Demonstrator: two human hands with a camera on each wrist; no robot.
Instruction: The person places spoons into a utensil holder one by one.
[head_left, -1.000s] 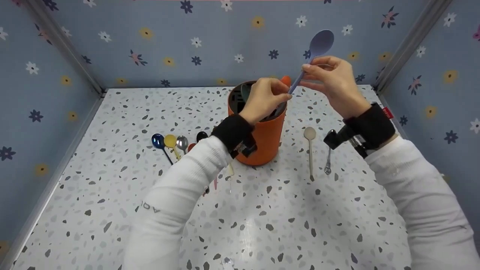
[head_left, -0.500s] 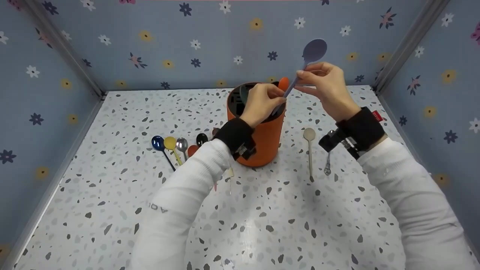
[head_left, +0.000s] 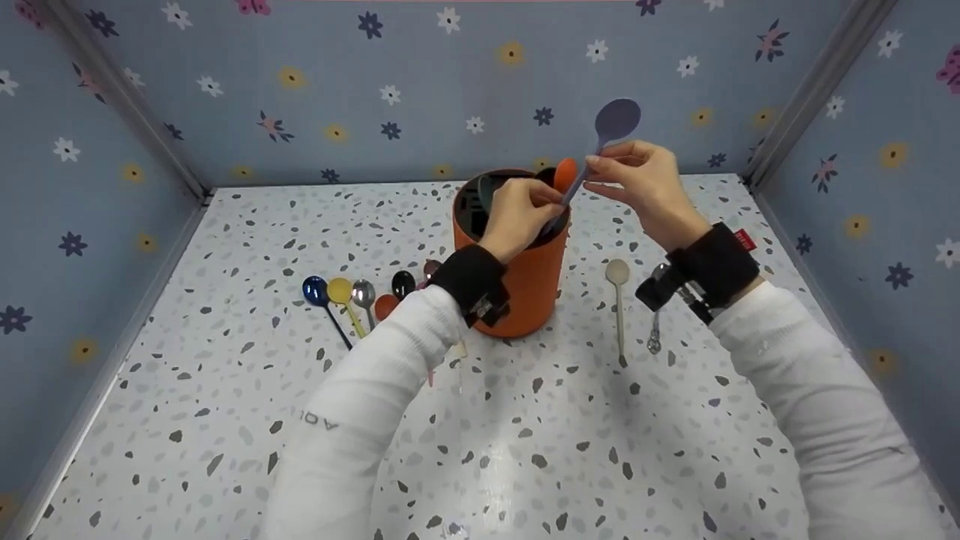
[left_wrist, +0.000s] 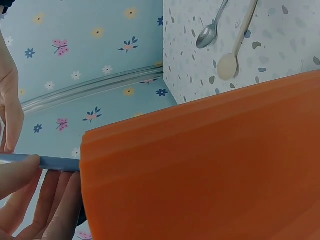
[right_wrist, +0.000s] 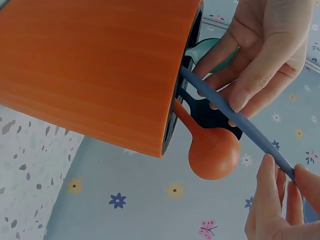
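Both hands hold a purple-blue spoon (head_left: 618,118), tilted with its bowl up. Its handle (right_wrist: 260,137) slants into the slotted top of an orange utensil holder (head_left: 529,289). Close over the rim, the left hand (head_left: 516,219) pinches the lower handle between thumb and fingers. Just under the bowl, the right hand (head_left: 646,184) pinches the upper handle. Beside the handle, an orange spoon (right_wrist: 215,152), a black spoon (right_wrist: 212,117) and a green spoon (right_wrist: 212,50) stick out of the holder. The handle's lower end is hidden inside.
Left of the holder lie several spoons, among them a blue one (head_left: 315,289), a yellow one (head_left: 340,289) and a silver one (head_left: 364,292), partly covered by the left sleeve. On the right lie a beige spoon (head_left: 618,271) and a small silver spoon (head_left: 655,334). Flowered walls enclose the speckled table.
Both hands and the purple-blue spoon have moved down and a little left in the head view, with the handle sinking toward the holder. Both hands keep their pinch on it.
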